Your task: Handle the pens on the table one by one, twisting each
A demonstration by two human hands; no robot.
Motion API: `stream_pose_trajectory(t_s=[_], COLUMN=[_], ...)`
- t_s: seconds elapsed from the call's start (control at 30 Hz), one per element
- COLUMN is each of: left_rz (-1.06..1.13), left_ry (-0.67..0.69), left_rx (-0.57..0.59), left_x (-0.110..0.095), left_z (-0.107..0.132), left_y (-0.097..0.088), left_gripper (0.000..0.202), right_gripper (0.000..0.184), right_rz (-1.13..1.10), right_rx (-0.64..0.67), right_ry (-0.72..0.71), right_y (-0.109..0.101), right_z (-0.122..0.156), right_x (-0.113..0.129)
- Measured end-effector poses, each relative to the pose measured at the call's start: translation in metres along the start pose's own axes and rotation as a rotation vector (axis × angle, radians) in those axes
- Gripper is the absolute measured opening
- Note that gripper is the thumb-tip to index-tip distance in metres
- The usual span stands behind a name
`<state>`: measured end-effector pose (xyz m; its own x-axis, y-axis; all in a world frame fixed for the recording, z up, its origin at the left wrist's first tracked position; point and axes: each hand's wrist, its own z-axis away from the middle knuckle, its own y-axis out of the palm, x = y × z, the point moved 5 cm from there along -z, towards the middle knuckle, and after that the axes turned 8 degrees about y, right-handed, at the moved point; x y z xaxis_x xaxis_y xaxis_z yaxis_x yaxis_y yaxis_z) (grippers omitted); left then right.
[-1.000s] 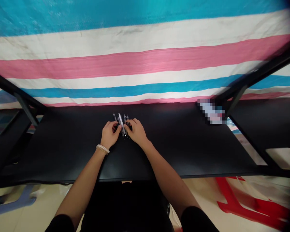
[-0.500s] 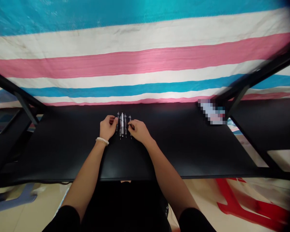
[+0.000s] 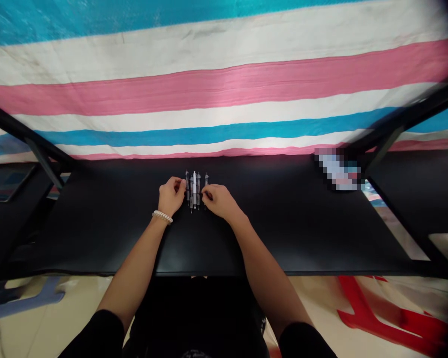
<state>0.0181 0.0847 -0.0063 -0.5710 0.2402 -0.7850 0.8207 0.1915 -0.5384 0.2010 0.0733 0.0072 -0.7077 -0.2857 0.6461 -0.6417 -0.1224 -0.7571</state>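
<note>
Several pens lie side by side, lengthwise away from me, on the black table [image 3: 302,223]. A white pen [image 3: 194,189] is in the middle, with dark, partly clear pens on both sides of it. My left hand [image 3: 171,196], with a pale coiled band on its wrist, has curled fingers and its thumb against the leftmost pen [image 3: 187,180]; part of that grip is hidden. My right hand [image 3: 219,201] pinches the rightmost pen [image 3: 206,178], which lies slightly apart from the others.
A pixelated object [image 3: 338,169] rests at the table's back right. Striped sheeting [image 3: 209,89] hangs behind the table, between black frame bars [image 3: 414,114] on either side. A red stool [image 3: 362,308] stands on the floor at right, a blue-grey one [image 3: 41,298] at left.
The whole view has shifted slightly, so hands and pens appear a little farther right. Both hands keep nearly the same places at the two ends of the row.
</note>
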Motion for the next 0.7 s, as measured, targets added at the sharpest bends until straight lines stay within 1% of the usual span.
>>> stream_pose_trajectory(t_s=[0.1, 0.23, 0.37, 0.43, 0.53, 0.6, 0.67, 0.7], left_rz=[0.001, 0.026, 0.028, 0.022, 0.022, 0.066, 0.216, 0.333], left_ry=[0.001, 0.002, 0.015, 0.021, 0.04, 0.061, 0.057, 0.034], left_rx=[-0.009, -0.004, 0.0, -0.007, -0.063, -0.133, -0.195, -0.2], left_x=[0.0, 0.0, -0.001, -0.001, -0.005, -0.009, -0.011, -0.011], left_z=[0.0, 0.0, 0.0, 0.0, 0.0, 0.0, -0.001, -0.002], left_y=[0.0, 0.001, 0.002, 0.002, -0.001, -0.004, -0.005, -0.003], left_gripper=[0.025, 0.024, 0.023, 0.023, 0.021, 0.02, 0.024, 0.029], right_gripper=[0.005, 0.004, 0.012, 0.012, 0.006, 0.002, 0.006, 0.008], right_rz=[-0.005, -0.032, -0.053, -0.039, -0.07, -0.177, -0.351, -0.456], right_rx=[0.018, 0.028, 0.058, 0.05, -0.014, -0.099, -0.187, -0.2], right_ry=[-0.013, 0.019, 0.027, 0.026, 0.086, 0.134, 0.156, 0.154], right_y=[-0.002, -0.006, -0.007, -0.006, -0.006, -0.008, -0.01, -0.01], right_z=[0.001, 0.003, 0.003, 0.002, 0.0, -0.001, -0.001, 0.0], right_x=[0.0, -0.003, -0.005, -0.006, -0.011, -0.013, -0.012, -0.01])
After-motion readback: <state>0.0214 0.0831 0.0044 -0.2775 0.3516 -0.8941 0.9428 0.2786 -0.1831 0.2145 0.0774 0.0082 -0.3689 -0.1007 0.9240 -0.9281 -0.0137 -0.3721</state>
